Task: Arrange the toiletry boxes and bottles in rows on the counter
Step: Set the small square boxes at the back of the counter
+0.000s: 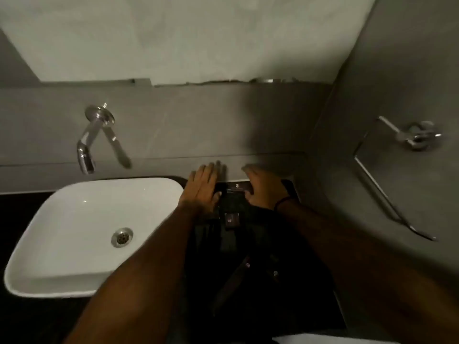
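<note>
The dark counter (310, 281) right of the sink holds several dark toiletry boxes with small round logos. One flat box (236, 186) lies at the back against the wall. A small square box (231, 220) lies nearer to me, and two long boxes (232, 281) (274, 272) lie closer still between my forearms. My left hand (203, 186) rests flat, fingers straight, against the left side of the back box. My right hand (264, 188) curls around that box's right end. The boxes are hard to make out in the dim light, and I cannot make out any bottles.
A white rectangular basin (82, 234) fills the left of the counter, with a chrome wall tap (87, 145) above it. A chrome towel ring (387, 180) hangs on the right wall. The grey back wall and a ledge (248, 155) stand just beyond my hands.
</note>
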The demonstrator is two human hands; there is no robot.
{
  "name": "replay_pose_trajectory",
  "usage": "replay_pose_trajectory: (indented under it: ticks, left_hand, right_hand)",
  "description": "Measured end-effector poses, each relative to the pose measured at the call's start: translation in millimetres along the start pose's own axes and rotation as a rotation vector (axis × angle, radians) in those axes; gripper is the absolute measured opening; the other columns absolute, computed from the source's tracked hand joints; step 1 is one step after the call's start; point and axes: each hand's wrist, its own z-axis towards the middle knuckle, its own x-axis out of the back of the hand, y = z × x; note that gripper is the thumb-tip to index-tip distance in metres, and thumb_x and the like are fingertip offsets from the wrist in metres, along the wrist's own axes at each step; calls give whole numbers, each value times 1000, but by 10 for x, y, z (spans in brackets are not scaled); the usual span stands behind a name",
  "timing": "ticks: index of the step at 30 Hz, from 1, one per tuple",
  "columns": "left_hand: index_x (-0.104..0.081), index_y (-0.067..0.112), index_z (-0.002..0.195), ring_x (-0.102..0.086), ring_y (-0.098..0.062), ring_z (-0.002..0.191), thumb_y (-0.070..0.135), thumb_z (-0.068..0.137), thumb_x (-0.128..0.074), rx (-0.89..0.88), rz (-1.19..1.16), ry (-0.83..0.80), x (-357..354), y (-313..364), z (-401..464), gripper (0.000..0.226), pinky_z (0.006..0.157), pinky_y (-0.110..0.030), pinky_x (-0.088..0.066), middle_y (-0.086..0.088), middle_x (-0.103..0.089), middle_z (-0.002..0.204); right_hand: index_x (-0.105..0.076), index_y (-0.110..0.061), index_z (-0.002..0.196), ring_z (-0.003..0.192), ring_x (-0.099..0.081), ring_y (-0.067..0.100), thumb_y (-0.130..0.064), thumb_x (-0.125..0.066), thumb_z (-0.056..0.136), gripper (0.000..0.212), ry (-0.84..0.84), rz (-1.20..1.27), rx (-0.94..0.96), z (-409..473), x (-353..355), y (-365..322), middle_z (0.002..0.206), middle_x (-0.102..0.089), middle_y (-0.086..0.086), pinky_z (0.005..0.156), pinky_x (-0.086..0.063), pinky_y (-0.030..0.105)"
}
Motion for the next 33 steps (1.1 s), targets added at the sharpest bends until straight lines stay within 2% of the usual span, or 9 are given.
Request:
replay_pose_trajectory:
  ticks: [3, 5, 10, 14, 16, 21, 24, 26, 33]
  left_hand:
    - [-34, 8, 146, -41, -43, 129, 36, 91, -51, 155, -109, -231, -513, 31, 37, 64, 100, -53, -42, -20, -32, 153]
    - [-31, 11, 147, -38, -41, 131, 28, 93, -56, 236, -153, -359, -829, 15, 18, 62, 99, -55, -44, -16, -29, 154]
    - [-33, 8, 145, -35, -39, 134, 18, 88, -63, 278, -209, -441, -1253, -99, 51, 66, 102, -51, -43, -15, -32, 153]
    - [-54, 6, 122, -49, -40, 114, 20, 83, -66, 273, -254, -335, -1447, -207, 60, 43, 86, -50, -49, -18, -51, 128]
    - [-57, 7, 116, -50, -38, 111, 19, 82, -68, 283, -278, -315, -1461, -242, 83, 37, 82, -47, -49, -17, -53, 124]
    - [-54, 13, 127, -46, -32, 118, 20, 79, -73, 331, -348, -343, -1447, -281, 142, 52, 89, -42, -49, -11, -48, 132]
    - [-52, 13, 131, -44, -32, 120, 19, 75, -77, 360, -399, -345, -1450, -306, 109, 62, 90, -40, -46, -11, -47, 134]
    - [-57, 13, 126, -47, -31, 116, 18, 76, -76, 351, -399, -336, -1455, -322, 101, 54, 86, -36, -45, -11, -50, 129]
    - [-58, 13, 123, -47, -29, 117, 15, 79, -74, 333, -382, -333, -1436, -299, 123, 47, 88, -37, -48, -9, -51, 129]
  right_hand:
    - [-39, -18, 141, 121, -54, 37, -20, -67, 74, 72, -241, 90, -27, 51, -463, 90, 144, -47, 12, 99, -49, 46]
    - [-37, -18, 143, 126, -50, 35, -19, -70, 76, 74, -399, 58, -20, 92, -798, 122, 146, -44, 11, 103, -46, 48]
    - [-39, -24, 140, 124, -49, 35, -31, -72, 76, 72, -550, -46, 72, 334, -1414, 200, 140, -46, 12, 99, -45, 52]
    - [-49, -18, 130, 117, -52, 35, -35, -71, 76, 61, -493, 94, -19, 427, -1567, 312, 130, -50, 14, 94, -49, 46]
    - [-45, -15, 134, 118, -53, 36, -42, -71, 76, 69, -446, 133, -108, 451, -1586, 364, 130, -51, 16, 95, -49, 45]
    - [-35, -18, 141, 121, -52, 40, -51, -78, 68, 91, -487, 177, -236, 513, -1580, 381, 134, -50, 19, 99, -49, 49]
    - [-39, -20, 139, 119, -55, 41, -38, -77, 73, 78, -491, 179, -254, 526, -1592, 385, 132, -53, 19, 98, -49, 49]
    - [-41, -22, 137, 117, -56, 40, -33, -74, 75, 70, -474, 189, -273, 540, -1604, 373, 131, -55, 18, 98, -50, 50]
    - [-45, -24, 134, 117, -56, 41, -32, -74, 75, 66, -468, 200, -268, 542, -1642, 347, 129, -56, 18, 97, -50, 52]
